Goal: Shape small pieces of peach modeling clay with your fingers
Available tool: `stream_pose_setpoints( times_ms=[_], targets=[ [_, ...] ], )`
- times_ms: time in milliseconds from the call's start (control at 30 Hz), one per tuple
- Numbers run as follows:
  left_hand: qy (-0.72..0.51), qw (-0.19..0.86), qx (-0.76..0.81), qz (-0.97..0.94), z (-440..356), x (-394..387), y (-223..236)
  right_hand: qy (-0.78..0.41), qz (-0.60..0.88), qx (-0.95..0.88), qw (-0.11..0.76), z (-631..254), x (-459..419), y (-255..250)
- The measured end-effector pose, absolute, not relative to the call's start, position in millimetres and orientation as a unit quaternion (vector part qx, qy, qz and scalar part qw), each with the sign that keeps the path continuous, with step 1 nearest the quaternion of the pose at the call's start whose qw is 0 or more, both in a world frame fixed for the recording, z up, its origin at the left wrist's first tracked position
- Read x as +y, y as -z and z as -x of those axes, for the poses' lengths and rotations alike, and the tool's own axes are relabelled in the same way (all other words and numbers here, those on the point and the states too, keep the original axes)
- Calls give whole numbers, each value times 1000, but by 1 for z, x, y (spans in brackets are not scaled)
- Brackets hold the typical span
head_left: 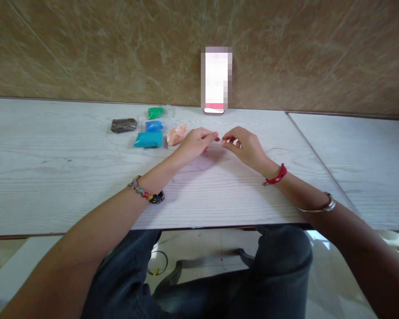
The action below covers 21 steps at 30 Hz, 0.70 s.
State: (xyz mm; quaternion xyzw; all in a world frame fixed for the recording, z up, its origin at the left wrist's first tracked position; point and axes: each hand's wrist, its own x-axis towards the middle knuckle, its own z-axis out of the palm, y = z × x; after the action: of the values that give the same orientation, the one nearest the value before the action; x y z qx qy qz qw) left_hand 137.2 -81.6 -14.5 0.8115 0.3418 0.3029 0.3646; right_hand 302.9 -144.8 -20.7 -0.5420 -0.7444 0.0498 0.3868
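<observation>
Peach packet (176, 135) sat crumpled on the white table (86, 177), just beside the left hand (197, 141), when I checked my feed. Left and right hand (246, 144) faced each other, thumb and fingers drawn in close on both; couldn't tell if either pinched anything. Looked like fine fingertip work to me, so I figured the next move called for light, steady fingers. Farther out were the blue packet (154, 126), teal packet (148, 141), green packet (155, 113), brown packet (124, 125) and phone (216, 79).
</observation>
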Motion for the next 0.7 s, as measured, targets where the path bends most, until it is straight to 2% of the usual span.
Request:
stream_pose_setpoints(
  times_ms=[167,400,533,700],
  targets=[
    [-318,186,395,-842,-132,-75,11,9,586,-763,272,-312,-141,28],
    [-303,128,404,-853,-130,-67,18,123,545,-822,114,-305,-146,37],
    [-295,122,394,-862,-130,-66,19,153,517,-838,84,-304,-151,35],
    [-294,122,392,-863,-131,-66,20,150,507,-842,102,-309,-156,29]
  ],
)
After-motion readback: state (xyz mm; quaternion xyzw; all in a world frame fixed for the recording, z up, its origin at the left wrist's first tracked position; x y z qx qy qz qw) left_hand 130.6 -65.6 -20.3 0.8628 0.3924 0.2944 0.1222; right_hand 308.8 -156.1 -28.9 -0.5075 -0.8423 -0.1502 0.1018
